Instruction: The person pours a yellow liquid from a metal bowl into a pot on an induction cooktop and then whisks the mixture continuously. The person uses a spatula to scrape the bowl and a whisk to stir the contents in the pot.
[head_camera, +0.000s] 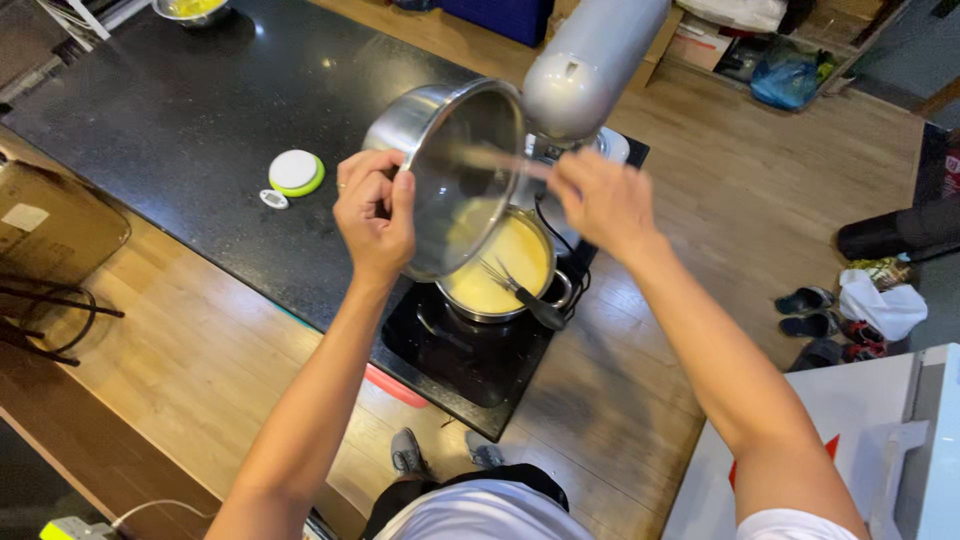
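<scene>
My left hand (375, 212) grips the rim of a steel mixing bowl (447, 150), tilted on its side above a steel pot (500, 275). Yellow batter runs from the bowl into the pot, which holds more of it. My right hand (603, 200) holds a spatula (490, 160) that reaches into the tilted bowl; it is blurred. A whisk (520, 292) with a dark handle rests in the pot. The pot stands on a black cooktop (450, 360).
A grey stand mixer (585, 65) rises just behind the bowl. A white and green round timer (296, 172) lies on the black counter (180, 120). A bowl with yellow contents (192, 10) sits at the far corner. Shoes and bags lie on the wooden floor at right.
</scene>
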